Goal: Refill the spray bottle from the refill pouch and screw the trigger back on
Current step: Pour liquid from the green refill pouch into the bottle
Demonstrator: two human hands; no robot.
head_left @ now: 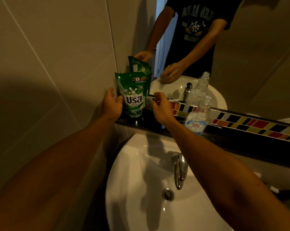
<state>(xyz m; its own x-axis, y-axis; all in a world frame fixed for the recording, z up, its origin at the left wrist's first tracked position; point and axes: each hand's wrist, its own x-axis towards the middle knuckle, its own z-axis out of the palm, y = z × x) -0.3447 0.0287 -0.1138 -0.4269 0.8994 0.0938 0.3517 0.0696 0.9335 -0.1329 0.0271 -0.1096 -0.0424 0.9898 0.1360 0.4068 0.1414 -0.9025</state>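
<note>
A green refill pouch (134, 97) stands upright on the dark ledge (224, 140) against the mirror. My left hand (111, 104) wraps its left edge, thumb on the front and fingers behind. My right hand (161, 107) is just right of the pouch, with its fingertips pinched on a small grey piece (151, 96) at the pouch's right edge; what that piece is cannot be made out. A clear plastic bottle (198, 114) with a blue-and-white label stands on the ledge further right, apart from both hands. No spray trigger is in sight.
A white basin (141, 164) with a chrome tap (180, 169) and a drain (168, 194) lies below the ledge. A strip of coloured tiles (250, 122) runs along the mirror's base. The mirror reflects the pouch, the bottle and a person's arms. A tiled wall closes the left.
</note>
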